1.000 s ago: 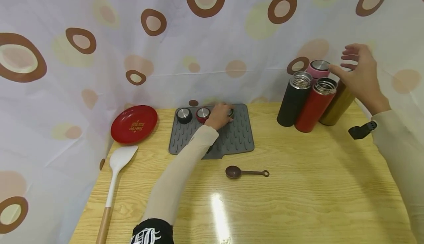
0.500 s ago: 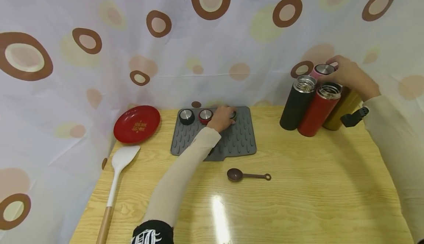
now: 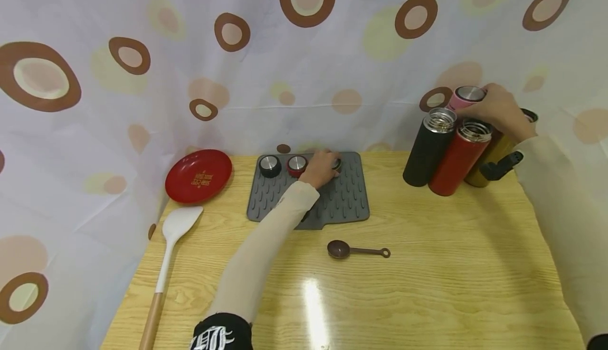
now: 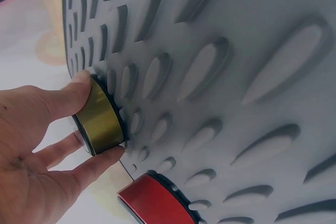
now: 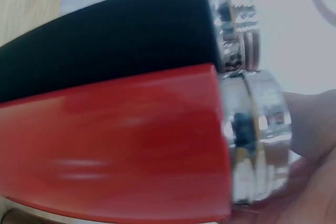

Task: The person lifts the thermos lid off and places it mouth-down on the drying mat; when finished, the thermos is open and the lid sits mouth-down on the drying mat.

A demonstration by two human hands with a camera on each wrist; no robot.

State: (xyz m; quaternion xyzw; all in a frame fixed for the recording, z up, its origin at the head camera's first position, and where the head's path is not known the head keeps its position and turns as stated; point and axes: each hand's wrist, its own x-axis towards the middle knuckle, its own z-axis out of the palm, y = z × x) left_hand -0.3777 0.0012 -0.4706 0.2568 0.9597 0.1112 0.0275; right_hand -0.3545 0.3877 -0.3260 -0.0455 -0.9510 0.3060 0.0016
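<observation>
In the left wrist view my left hand [image 4: 47,150] grips a gold thermos lid [image 4: 102,119] between thumb and fingers, at the edge of the grey ridged mat [image 4: 210,119]. Beside it on the mat sit a red lid [image 3: 296,164] and a black lid [image 3: 269,165]. My right hand [image 3: 500,110] reaches over the uncapped red thermos [image 3: 453,160] and holds the top of the pink thermos [image 3: 455,104], whose silver-topped lid is on. The uncapped black thermos [image 3: 427,152] and gold thermos [image 3: 500,150] stand close around it. Only the red and black ones show clearly in the right wrist view.
A brown measuring spoon [image 3: 339,249] lies in front of the mat. To the left are a red plate [image 3: 199,176] and a white spatula [image 3: 178,223] with a wooden handle. A patterned curtain [image 3: 304,75] hangs behind the wooden table [image 3: 418,286].
My right hand has come down and left from above the thermoses and taken hold of the pink thermos. The left hand has stayed on the gold lid. The head view has shifted slightly.
</observation>
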